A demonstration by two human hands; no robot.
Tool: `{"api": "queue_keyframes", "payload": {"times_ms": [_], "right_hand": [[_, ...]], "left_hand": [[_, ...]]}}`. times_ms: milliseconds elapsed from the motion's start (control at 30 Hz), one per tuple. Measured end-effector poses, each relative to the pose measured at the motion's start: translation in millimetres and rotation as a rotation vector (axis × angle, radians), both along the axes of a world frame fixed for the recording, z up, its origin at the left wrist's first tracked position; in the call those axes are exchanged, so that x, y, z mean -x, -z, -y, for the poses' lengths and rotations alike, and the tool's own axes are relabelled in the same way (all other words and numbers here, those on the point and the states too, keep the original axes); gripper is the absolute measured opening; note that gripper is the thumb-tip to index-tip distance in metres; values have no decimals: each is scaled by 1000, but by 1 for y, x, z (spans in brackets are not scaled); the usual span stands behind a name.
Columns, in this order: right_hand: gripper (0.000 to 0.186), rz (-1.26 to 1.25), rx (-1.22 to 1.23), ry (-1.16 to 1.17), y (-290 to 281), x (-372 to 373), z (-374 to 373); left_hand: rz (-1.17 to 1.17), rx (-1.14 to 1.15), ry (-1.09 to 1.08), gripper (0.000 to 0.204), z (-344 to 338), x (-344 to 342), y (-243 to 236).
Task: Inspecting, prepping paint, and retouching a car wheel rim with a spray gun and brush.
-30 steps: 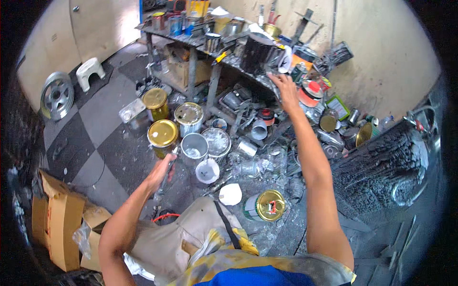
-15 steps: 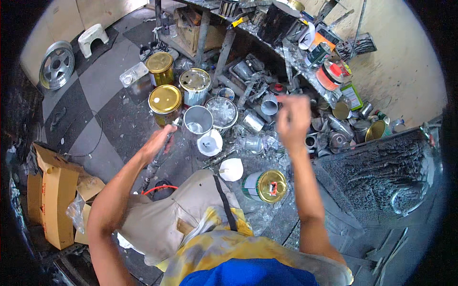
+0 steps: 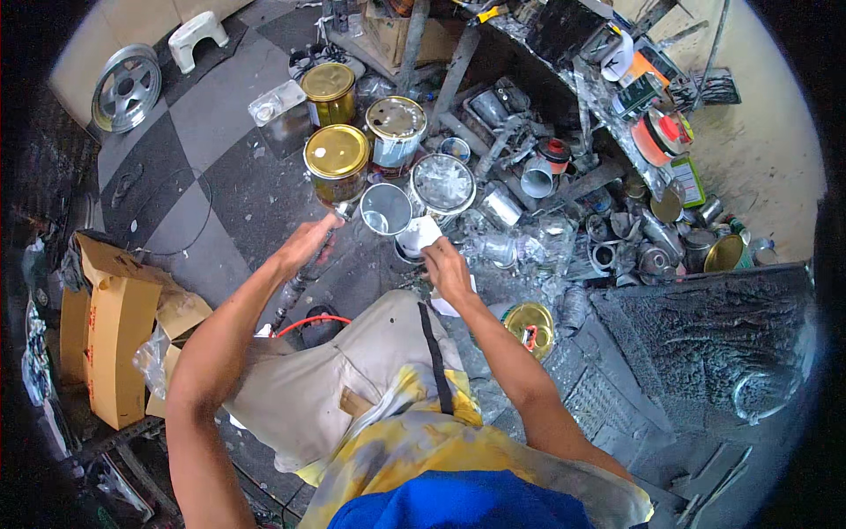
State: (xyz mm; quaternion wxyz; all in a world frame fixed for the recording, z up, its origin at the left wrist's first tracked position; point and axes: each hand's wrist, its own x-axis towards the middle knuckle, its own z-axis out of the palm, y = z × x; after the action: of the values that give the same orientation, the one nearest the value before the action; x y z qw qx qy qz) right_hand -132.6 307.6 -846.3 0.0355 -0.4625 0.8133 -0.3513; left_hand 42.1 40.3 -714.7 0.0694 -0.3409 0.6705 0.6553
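Observation:
My left hand (image 3: 313,242) grips a slim metal tool (image 3: 343,212), apparently a spray gun, with its handle pointing down. My right hand (image 3: 445,260) pinches a white paper piece (image 3: 417,231) over a small pale container just below an empty-looking grey cup (image 3: 385,216). Behind them stand a gold-lidded can (image 3: 337,154), a second gold-lidded can (image 3: 328,84), a paint-spattered can (image 3: 396,119) and a silver-lidded tub (image 3: 442,181). A can with a gold top (image 3: 529,326) sits beside my right forearm.
A cluttered workbench (image 3: 634,141) runs along the upper right, with piled tins (image 3: 670,238) underneath. Cardboard boxes (image 3: 119,344) are at lower left, a wheel rim (image 3: 126,88) and white stool (image 3: 196,40) at upper left, a crusted dark board (image 3: 705,344) at right.
My right hand has come down and left from the bench to the white paper piece and now holds it. My left hand keeps the tool. The view has tilted further down.

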Motion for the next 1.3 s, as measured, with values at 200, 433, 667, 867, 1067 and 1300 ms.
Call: {"api": "queue_keyframes", "payload": {"times_ms": [200, 433, 667, 867, 1067, 1300], "right_hand": [[9, 30, 154, 102, -45, -6, -19], [12, -91, 259, 255, -74, 9, -59], [18, -135, 97, 582, -115, 84, -180], [23, -777, 66, 738, -265, 222, -288], [54, -992, -174, 977, -342, 291, -308], [23, 162, -141, 280, -105, 76, -103]], "left_hand": [[75, -14, 15, 49, 2, 2, 6], [18, 0, -31, 54, -4, 6, 10], [47, -52, 0, 47, 3, 6, 16], [62, -46, -41, 45, -6, 6, 12], [52, -60, -16, 48, -1, 5, 16], [83, -40, 35, 50, 22, 0, 21]]}}
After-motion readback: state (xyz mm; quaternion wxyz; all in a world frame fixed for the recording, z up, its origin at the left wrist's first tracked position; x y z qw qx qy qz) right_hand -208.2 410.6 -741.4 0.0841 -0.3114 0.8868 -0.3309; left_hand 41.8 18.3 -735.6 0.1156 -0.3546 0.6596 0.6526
